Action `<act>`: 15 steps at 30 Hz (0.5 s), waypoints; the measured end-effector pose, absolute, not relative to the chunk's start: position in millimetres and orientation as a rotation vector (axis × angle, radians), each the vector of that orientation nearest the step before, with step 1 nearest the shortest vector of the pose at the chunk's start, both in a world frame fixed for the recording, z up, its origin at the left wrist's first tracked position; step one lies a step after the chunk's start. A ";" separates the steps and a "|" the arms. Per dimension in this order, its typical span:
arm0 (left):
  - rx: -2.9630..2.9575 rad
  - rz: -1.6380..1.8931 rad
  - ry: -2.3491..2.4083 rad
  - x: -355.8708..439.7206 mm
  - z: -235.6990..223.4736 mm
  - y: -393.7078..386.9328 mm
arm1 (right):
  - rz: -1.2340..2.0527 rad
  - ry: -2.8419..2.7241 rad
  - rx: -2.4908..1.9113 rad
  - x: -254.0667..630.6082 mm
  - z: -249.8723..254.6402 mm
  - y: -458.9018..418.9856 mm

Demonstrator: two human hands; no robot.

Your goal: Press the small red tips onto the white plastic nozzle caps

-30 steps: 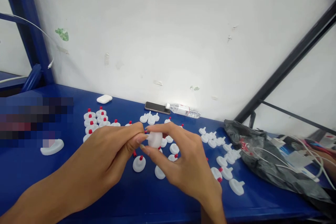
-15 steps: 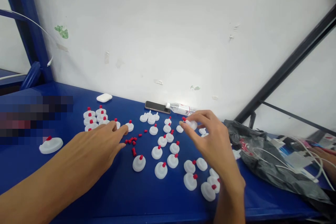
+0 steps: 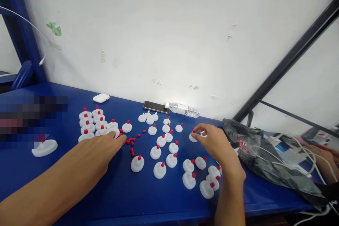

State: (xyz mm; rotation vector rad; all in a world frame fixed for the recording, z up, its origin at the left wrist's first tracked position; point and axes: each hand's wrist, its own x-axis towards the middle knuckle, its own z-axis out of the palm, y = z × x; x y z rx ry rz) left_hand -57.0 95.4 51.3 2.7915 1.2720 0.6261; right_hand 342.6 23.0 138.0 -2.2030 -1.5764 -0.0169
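Observation:
White round lids with red tips stand over the blue table [image 3: 119,197]. My right hand [image 3: 212,141] pinches the red tip of one white lid [image 3: 193,137], low near the back of the table. My left hand [image 3: 106,152] lies to the left, its fingers drawn together beside a tilted white lid [image 3: 114,132] and small red tips; what the fingertips hold is hidden. Just right of that hand, several loose red tips [image 3: 132,143] are scattered. Rows of tipped lids [image 3: 87,128] stand beyond my left hand, and more lids [image 3: 159,170] lie between my hands.
A phone [image 3: 156,107] and a clear bottle [image 3: 184,109] lie along the wall, with a white case [image 3: 101,98] farther left. Several white lids [image 3: 149,118] without red tips sit near the phone. On the right are a dark plastic bag [image 3: 265,169], cables and another person's hand [image 3: 320,157].
My right hand has lowered the held white lid to about table height. The fingers of my left hand have closed and drawn slightly left. The view has shifted a little.

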 end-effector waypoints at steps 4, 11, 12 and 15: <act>2.772 0.652 1.276 -51.9 51.9 94.7 | 0.046 -1.578 -2.316 344.1 138.2 23.6; 2.780 0.425 1.358 -32.8 62.0 95.3 | 0.162 -1.621 -2.424 344.7 132.1 23.4; 2.779 0.380 1.373 -30.3 62.0 96.2 | 0.165 -1.621 -2.429 344.3 131.5 23.6; 2.767 0.224 1.392 -24.2 58.4 101.3 | 0.150 -1.605 -2.412 344.6 131.6 23.5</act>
